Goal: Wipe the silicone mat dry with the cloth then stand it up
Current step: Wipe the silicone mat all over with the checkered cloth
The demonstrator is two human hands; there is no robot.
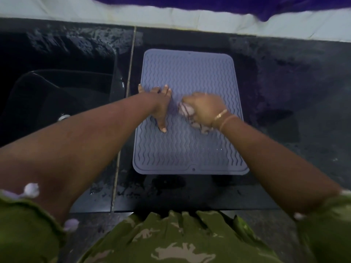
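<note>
A pale blue-grey silicone mat (188, 73) with wavy ridges lies flat on the black counter. My left hand (161, 105) presses on its left half with straight, spread fingers, the thumb pointing back toward me. My right hand (206, 109) is on the middle of the mat, bunched around a small pale cloth (187, 111) that shows under the palm and trails out by the wrist. The right hand is blurred. A few water drops glint on the near right part of the mat.
The black counter (284, 92) around the mat is wet in patches. A dark sink basin (57, 95) sits to the left, past a seam in the counter. A white tiled wall (171, 18) runs along the back, with purple fabric (228, 2) hanging above.
</note>
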